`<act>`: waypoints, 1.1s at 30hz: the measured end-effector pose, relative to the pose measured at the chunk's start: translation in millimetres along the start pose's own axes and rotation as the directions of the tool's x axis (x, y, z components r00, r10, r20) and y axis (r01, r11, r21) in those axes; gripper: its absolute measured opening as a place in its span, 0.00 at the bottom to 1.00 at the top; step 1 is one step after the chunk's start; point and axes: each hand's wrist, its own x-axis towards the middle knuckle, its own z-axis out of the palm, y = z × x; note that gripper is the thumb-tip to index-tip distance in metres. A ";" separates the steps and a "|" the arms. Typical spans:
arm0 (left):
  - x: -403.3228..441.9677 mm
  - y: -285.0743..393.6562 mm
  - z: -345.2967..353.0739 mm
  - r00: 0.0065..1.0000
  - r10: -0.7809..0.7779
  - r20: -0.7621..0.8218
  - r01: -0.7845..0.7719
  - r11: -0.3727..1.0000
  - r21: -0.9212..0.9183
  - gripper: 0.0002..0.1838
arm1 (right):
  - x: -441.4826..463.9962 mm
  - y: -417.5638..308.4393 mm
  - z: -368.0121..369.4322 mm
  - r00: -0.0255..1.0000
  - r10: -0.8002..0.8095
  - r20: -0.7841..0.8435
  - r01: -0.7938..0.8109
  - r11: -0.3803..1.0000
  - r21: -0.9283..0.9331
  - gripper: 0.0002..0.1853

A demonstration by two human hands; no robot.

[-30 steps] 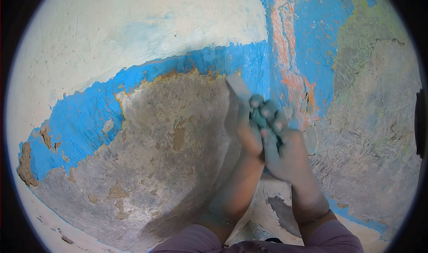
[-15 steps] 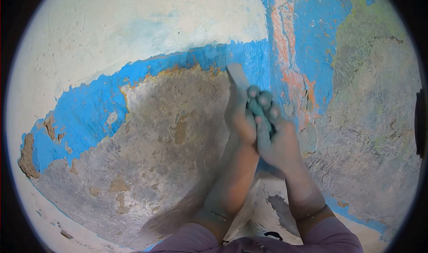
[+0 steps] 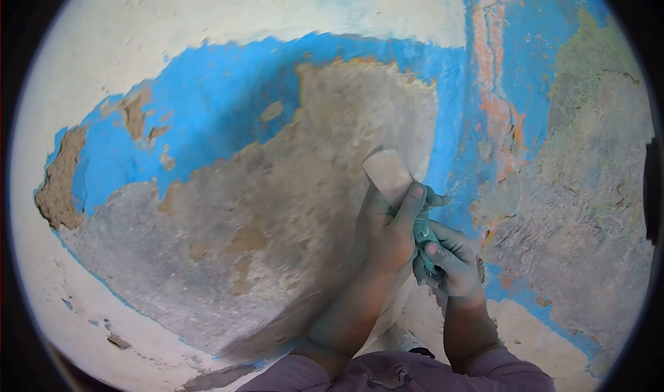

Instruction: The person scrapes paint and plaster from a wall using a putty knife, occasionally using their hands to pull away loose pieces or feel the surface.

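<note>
A scraper (image 3: 387,173) with a broad flat blade and a greenish handle is in both of my hands, in front of the wall. My left hand (image 3: 393,229) is closed around it where blade and handle meet, thumb lying along the top. Lower down, my right hand (image 3: 453,262) grips the end of the handle, its thumb pressed against it. The blade's face is turned toward me and points up and left. Behind it lies a bare grey patch of wall (image 3: 332,136); whether the blade touches it I cannot tell.
Blue paint (image 3: 200,115) with ragged edges borders the grey patch above and on the left. Cream wall (image 3: 277,8) lies higher up. To the right runs a cracked orange-pink strip (image 3: 494,67) at the corner, then rough grey-green wall (image 3: 588,184).
The scraper has come down from the blue paint edge near the corner, and its blade now faces me. My hands have shifted along it, and the view has swung left.
</note>
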 end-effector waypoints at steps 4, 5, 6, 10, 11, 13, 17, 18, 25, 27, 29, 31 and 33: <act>-14.9 45.3 -13.7 0.995 -0.070 0.068 0.068 0.997 0.021 0.16 | 5.0 -14.0 37.1 0.999 0.037 -0.021 -0.036 0.996 0.080 0.21; -15.3 51.4 -16.9 0.986 -0.068 0.150 0.067 0.998 0.014 0.18 | 7.3 -19.4 43.5 0.998 0.057 -0.012 -0.056 0.994 0.096 0.21; -16.2 58.6 -16.7 0.987 -0.070 0.148 0.069 0.998 0.010 0.18 | 7.7 -21.9 49.6 0.997 0.077 -0.003 -0.076 0.991 0.112 0.21; -22.0 72.9 -18.0 0.964 -0.209 0.166 0.209 0.978 0.016 0.19 | -2.3 -16.2 57.5 0.999 0.002 -0.038 -0.002 1.000 0.020 0.21; -24.5 71.1 -19.4 0.946 -0.241 0.217 0.259 0.964 -0.057 0.19 | -8.5 -15.3 60.4 0.996 0.004 -0.084 -0.006 1.000 -0.025 0.20; -29.5 65.1 -17.9 0.955 -0.200 0.220 0.233 0.963 -0.135 0.19 | -19.2 -13.2 70.1 0.976 -0.028 -0.215 0.004 0.994 -0.111 0.20; -29.5 75.4 -15.6 0.967 -0.067 0.248 0.102 0.986 -0.131 0.22 | -23.2 -17.1 87.8 0.911 -0.309 -0.275 0.180 0.895 -0.407 0.25; -27.0 81.4 -13.1 0.962 -0.025 0.273 0.041 0.998 -0.056 0.23 | -20.5 -17.2 93.1 0.840 -0.496 -0.219 0.303 0.764 -0.570 0.27; -1.2 113.0 8.6 0.961 -0.237 0.139 0.275 0.853 -0.443 0.10 | 11.0 -52.0 107.6 0.884 -0.420 -0.204 0.168 0.695 -0.700 0.26; 3.8 98.6 1.8 0.967 -0.166 0.195 0.242 0.838 -0.488 0.09 | 17.5 -48.6 94.4 0.773 -0.632 0.042 0.332 0.347 -0.877 0.22; 6.3 84.2 1.7 0.966 -0.095 0.242 0.214 0.818 -0.534 0.07 | 16.2 -54.6 100.5 0.807 -0.590 -0.021 0.275 0.407 -0.871 0.19; 10.0 80.1 7.3 0.977 -0.071 0.200 0.187 0.736 -0.650 0.06 | 14.2 -68.2 105.9 0.836 -0.542 -0.083 0.217 0.467 -0.857 0.15; 10.4 80.7 15.3 0.983 -0.052 0.178 0.160 0.722 -0.673 0.06 | 14.9 -81.2 106.0 0.859 -0.503 -0.099 0.150 0.431 -0.890 0.10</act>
